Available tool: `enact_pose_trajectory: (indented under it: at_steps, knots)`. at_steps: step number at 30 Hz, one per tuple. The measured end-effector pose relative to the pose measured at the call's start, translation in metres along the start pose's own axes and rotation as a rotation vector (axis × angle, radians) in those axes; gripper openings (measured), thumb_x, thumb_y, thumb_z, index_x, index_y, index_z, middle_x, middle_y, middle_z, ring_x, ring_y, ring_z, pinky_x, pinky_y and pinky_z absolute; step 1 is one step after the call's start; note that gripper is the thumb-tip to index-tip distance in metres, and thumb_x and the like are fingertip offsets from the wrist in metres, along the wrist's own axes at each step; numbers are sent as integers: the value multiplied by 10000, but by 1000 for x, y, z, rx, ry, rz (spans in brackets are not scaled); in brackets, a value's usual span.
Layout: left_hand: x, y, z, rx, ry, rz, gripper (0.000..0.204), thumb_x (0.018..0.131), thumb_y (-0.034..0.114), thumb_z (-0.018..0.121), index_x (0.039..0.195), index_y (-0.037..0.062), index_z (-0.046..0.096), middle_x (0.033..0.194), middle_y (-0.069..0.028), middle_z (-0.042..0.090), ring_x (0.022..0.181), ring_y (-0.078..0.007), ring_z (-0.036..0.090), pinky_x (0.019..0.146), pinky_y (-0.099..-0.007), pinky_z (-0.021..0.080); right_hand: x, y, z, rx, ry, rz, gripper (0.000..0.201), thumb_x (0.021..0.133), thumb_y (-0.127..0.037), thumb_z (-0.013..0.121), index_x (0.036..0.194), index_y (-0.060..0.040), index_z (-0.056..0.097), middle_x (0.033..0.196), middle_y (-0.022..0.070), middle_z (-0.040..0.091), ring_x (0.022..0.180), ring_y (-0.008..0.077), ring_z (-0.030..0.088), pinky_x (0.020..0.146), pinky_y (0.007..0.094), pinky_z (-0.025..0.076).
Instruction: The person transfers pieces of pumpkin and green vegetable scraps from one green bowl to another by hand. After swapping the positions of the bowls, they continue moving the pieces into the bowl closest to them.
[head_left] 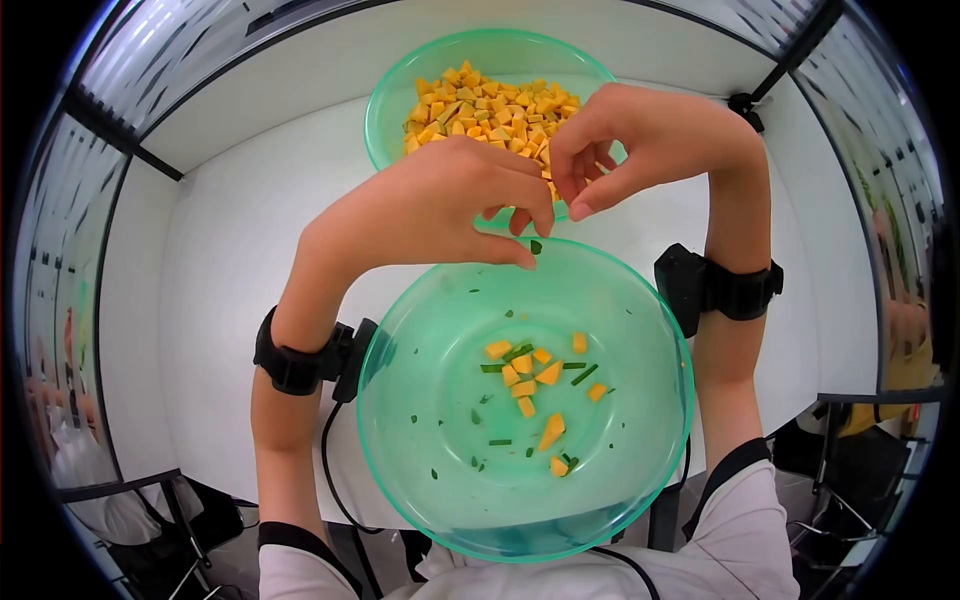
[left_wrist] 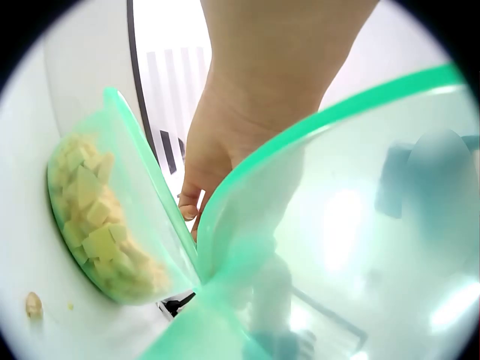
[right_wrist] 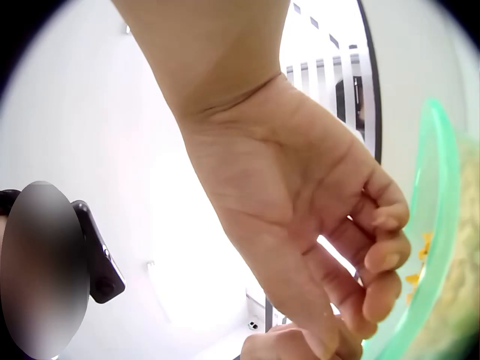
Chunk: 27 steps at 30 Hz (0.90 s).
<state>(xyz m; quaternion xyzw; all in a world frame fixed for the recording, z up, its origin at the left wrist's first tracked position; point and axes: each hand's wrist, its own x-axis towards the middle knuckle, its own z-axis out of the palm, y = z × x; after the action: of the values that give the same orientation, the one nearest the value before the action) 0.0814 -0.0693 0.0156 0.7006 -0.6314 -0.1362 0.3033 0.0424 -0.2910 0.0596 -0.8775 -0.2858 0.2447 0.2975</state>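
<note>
Two see-through green bowls stand on a white table. The far bowl (head_left: 400, 80) (left_wrist: 127, 142) (right_wrist: 442, 187) is full of orange cubes (head_left: 490, 110) (left_wrist: 90, 217). The near bowl (head_left: 400, 330) (left_wrist: 360, 112) holds a few orange cubes (head_left: 525, 375) and scattered green herb bits. Both hands meet above the gap between the bowls. My left hand (head_left: 533, 242) (left_wrist: 191, 214) has its fingers curled toward the thumb, with a small green bit (head_left: 536, 246) at the fingertips; I cannot tell if it is held. My right hand (head_left: 570, 198) (right_wrist: 360, 307) curls its fingers against the left fingertips and shows nothing in them.
The white table (head_left: 230, 250) spreads to the left and right of the bowls. A black wrist band (head_left: 290, 365) with a cable hangs near the near bowl's left rim, another band (head_left: 715, 285) at its right. A black clamp (head_left: 742, 103) sits at the far right edge. A crumb (left_wrist: 33, 304) lies by the far bowl.
</note>
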Motion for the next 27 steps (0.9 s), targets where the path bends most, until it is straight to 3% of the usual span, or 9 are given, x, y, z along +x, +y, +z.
enact_pose_trajectory:
  at_steps: [4, 17, 27]
  knots:
    - [0, 1, 3, 45, 17, 23, 231, 703, 146, 791, 863, 80, 639, 765, -14, 578, 713, -172, 569, 609, -299, 469, 0, 4, 2, -28, -26, 61, 206, 727, -206, 770, 811, -48, 670, 685, -29, 625, 604, 77, 526, 554, 236, 414]
    - [5, -3, 11, -2, 86, 55, 136, 716, 69, 776, 763, 59, 648, 701, -19, 566, 618, -163, 551, 539, -284, 437, -2, -4, 3, -137, -59, 120, 181, 713, -202, 777, 757, -43, 704, 642, 16, 651, 600, 98, 616, 568, 232, 468]
    - [6, -3, 10, -11, 105, 94, 125, 721, 60, 770, 727, 54, 645, 680, -21, 563, 612, -159, 538, 521, -284, 419, 2, -12, 4, -189, -147, 140, 141, 706, -186, 750, 733, -49, 730, 590, 6, 650, 546, 74, 594, 522, 229, 443]
